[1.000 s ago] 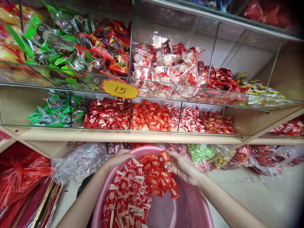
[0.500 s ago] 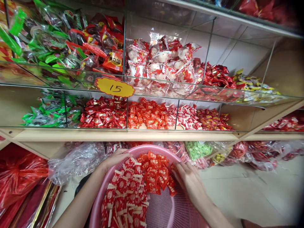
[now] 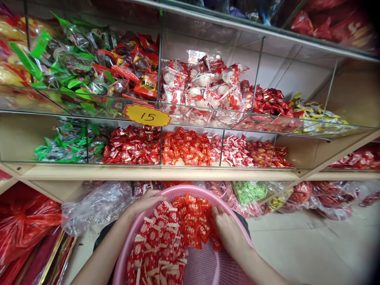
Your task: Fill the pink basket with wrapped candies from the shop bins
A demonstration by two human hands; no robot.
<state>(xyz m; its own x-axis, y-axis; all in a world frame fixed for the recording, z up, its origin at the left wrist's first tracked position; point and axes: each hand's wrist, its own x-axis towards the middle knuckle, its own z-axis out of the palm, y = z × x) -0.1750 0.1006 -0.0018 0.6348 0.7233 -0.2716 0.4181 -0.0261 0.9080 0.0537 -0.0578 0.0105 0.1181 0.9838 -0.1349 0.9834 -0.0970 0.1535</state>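
A pink plastic mesh basket [image 3: 178,190] is at the lower middle of the head view, tilted towards me. My left hand [image 3: 148,201] has its fingers wrapped over the basket's far left rim. Red-and-white wrapped candies [image 3: 160,241] fill the left part of the basket. Beside them, towards the far right, lies a pile of orange-red wrapped candies [image 3: 192,221]. Inside the right wall, my right hand [image 3: 227,225] is closed against the edge of that pile. Its curled fingers hide whatever may be in them.
Shelf bins ahead hold wrapped sweets, including orange-red candies [image 3: 187,148] and red-and-white ones [image 3: 236,150]. A yellow price tag marked 15 [image 3: 147,115] hangs on the upper shelf edge. Plastic bags [image 3: 97,202] lie under the wooden shelf ledge [image 3: 166,173]; a red bag [image 3: 26,225] stands left.
My right hand has moved from the basket's right rim down into the basket, and its fingers have curled beside the orange-red candies. My left hand keeps its hold on the rim.
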